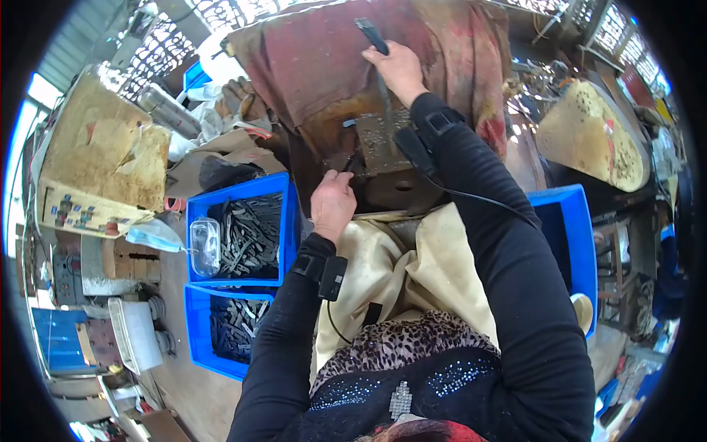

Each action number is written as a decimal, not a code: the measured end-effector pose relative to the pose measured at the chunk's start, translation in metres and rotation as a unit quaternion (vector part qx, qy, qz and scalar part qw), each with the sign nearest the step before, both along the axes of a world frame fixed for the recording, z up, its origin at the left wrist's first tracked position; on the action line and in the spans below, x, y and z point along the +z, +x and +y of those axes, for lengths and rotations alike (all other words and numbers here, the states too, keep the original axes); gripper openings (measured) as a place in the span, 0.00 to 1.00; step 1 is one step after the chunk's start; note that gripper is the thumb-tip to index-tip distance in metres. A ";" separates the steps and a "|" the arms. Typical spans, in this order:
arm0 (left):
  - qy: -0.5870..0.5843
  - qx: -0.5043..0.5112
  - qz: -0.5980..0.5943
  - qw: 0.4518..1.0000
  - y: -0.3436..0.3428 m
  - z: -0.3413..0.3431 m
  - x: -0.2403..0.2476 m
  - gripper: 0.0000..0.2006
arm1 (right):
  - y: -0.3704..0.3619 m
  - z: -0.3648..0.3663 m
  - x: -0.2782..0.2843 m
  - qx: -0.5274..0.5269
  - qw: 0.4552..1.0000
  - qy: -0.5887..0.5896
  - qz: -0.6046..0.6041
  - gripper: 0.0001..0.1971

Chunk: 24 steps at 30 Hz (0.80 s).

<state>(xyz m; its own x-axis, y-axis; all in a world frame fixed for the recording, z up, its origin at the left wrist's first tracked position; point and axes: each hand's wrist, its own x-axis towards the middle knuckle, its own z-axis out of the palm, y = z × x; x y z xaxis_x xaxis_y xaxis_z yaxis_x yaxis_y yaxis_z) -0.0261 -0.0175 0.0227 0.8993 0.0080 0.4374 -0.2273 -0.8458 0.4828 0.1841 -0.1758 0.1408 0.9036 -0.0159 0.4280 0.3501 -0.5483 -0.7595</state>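
Observation:
My right hand [401, 72] is closed around a dark, flat, strip-like piece [373, 35] with a paler grey end. It is raised over the reddish-brown cloth [317, 55] draped across the machine in front of me. My left hand [333, 205] is lower, near the machine's front. Its fingers are drawn together beside a small dark part [354, 159]; what they hold, if anything, I cannot make out. Between the hands lies a worn metal plate [379, 144] strewn with small bits. Below it is a dark rounded part with a hole [401, 187].
Two blue bins [191, 340] of dark metal strips stand at my left, with a clear plastic box [205, 247] in the farther one. Another blue bin [582, 243] is at my right. A cream apron [460, 258] covers my lap. A black cable [490, 200] runs along my right arm.

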 end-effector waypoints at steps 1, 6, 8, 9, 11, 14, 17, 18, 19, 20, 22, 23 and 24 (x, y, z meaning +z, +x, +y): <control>0.025 -0.013 -0.023 0.999 0.003 0.000 -0.002 0.10 | 0.000 -0.005 -0.002 0.006 1.000 -0.013 -0.002 0.20; 0.084 -0.034 -0.068 0.994 0.000 0.024 -0.011 0.10 | -0.013 0.028 0.003 0.004 0.999 -0.034 -0.016 0.19; 0.050 -0.034 -0.016 0.998 0.004 0.015 -0.011 0.10 | 0.000 0.029 -0.004 -0.037 0.999 -0.022 -0.008 0.17; 0.049 -0.061 -0.007 0.997 0.004 0.007 -0.016 0.10 | -0.003 0.022 -0.007 -0.058 0.998 -0.009 0.005 0.17; 0.046 -0.064 0.013 0.997 0.007 0.002 -0.019 0.11 | -0.005 0.014 -0.008 -0.080 0.997 0.009 0.014 0.17; 0.048 -0.063 0.020 0.997 0.007 0.004 -0.016 0.11 | -0.008 0.012 -0.006 -0.079 0.997 0.013 0.017 0.14; 0.060 -0.059 0.024 0.996 0.007 0.006 -0.014 0.11 | -0.006 0.015 -0.005 -0.064 0.998 0.013 0.007 0.13; 0.055 -0.056 0.031 0.996 0.007 0.006 -0.014 0.11 | -0.006 0.017 -0.005 -0.066 0.998 0.016 0.007 0.13; 0.051 -0.052 0.038 0.997 0.007 0.006 -0.014 0.11 | -0.006 0.018 -0.005 -0.069 0.997 0.017 0.015 0.13; 0.046 -0.049 0.045 0.997 0.008 0.005 -0.013 0.11 | -0.006 0.018 -0.005 -0.073 0.997 0.017 0.023 0.13; 0.049 -0.050 0.042 0.997 0.006 0.006 -0.014 0.11 | -0.007 0.018 -0.005 -0.078 0.996 0.018 0.030 0.13; 0.050 -0.050 0.039 0.997 0.006 0.005 -0.015 0.11 | -0.006 0.017 -0.004 -0.080 0.996 0.019 0.035 0.13; 0.049 -0.051 0.036 0.997 0.007 0.003 -0.016 0.11 | -0.006 0.016 -0.003 -0.082 0.996 0.018 0.039 0.13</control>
<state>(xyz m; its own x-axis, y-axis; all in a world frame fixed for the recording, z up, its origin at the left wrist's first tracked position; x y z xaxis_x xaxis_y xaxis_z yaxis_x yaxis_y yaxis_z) -0.0195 -0.0143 0.0065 0.9224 -0.1241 0.3657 -0.2816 -0.8641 0.4171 0.1783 -0.1602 0.1379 0.9179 -0.1810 0.3531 0.1970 -0.5647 -0.8015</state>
